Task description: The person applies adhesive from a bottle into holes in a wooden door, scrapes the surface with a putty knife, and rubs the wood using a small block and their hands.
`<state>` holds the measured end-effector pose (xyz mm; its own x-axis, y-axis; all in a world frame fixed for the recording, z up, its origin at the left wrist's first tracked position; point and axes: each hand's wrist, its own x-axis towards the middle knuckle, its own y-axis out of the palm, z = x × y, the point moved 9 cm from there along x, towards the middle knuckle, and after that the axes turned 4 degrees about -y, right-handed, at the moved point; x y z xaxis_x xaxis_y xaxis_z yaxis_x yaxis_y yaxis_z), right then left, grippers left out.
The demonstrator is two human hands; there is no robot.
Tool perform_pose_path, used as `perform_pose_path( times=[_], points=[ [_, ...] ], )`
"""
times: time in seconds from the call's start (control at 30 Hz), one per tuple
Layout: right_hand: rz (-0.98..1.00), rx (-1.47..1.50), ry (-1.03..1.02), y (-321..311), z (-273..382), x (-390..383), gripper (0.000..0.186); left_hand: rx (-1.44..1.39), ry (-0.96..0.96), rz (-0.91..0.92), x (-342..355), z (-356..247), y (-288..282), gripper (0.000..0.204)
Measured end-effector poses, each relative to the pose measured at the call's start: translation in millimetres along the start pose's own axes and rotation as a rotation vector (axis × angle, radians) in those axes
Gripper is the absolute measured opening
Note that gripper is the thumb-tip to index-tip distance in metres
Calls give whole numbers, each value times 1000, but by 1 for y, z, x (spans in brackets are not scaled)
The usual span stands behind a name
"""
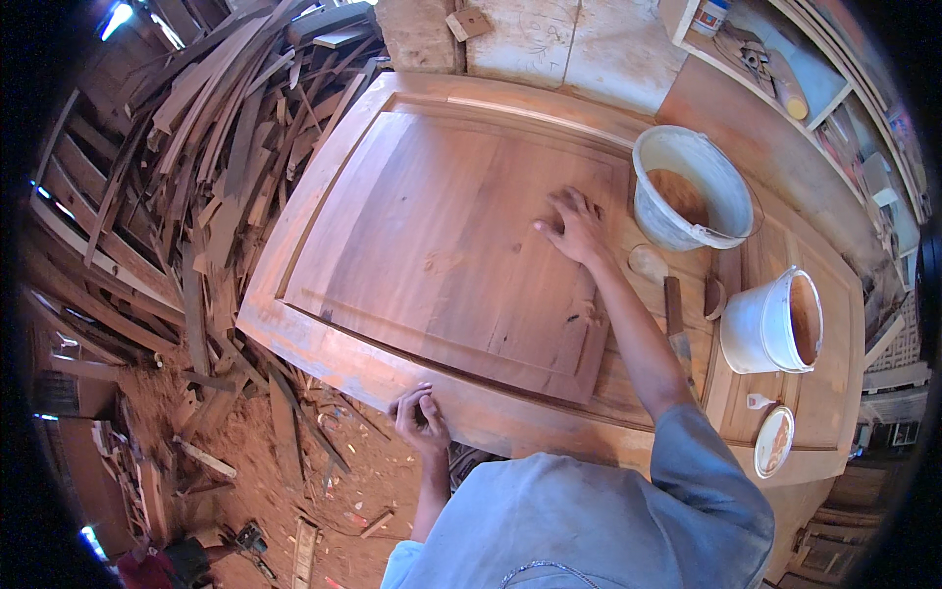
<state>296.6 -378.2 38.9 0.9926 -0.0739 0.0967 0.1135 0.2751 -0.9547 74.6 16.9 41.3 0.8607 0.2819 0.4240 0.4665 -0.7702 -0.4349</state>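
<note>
Hands apart: right hand (579,226) spread on a flat-lying wooden door (442,226), left hand (422,417) loosely curled at its near edge; scrap wood (211,157) heaped leftward; two buckets (752,329) atop, brown inside.

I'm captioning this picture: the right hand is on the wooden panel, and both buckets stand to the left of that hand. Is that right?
The side is wrong: in the head view, the large bucket and the small bucket stand to the right of the right hand, which is on the wooden panel.
</note>
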Motion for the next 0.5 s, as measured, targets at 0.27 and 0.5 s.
perform_pose_path(
  times=[0.27, 0.5],
  points=[
    [-54, 46, -23, -9, 3, -7, 73, 2, 4, -11, -4, 7, -1, 17],
    [-39, 34, -33, -2, 1, -4, 68, -12, 3, -12, -2, 1, -2, 16]
  ],
)
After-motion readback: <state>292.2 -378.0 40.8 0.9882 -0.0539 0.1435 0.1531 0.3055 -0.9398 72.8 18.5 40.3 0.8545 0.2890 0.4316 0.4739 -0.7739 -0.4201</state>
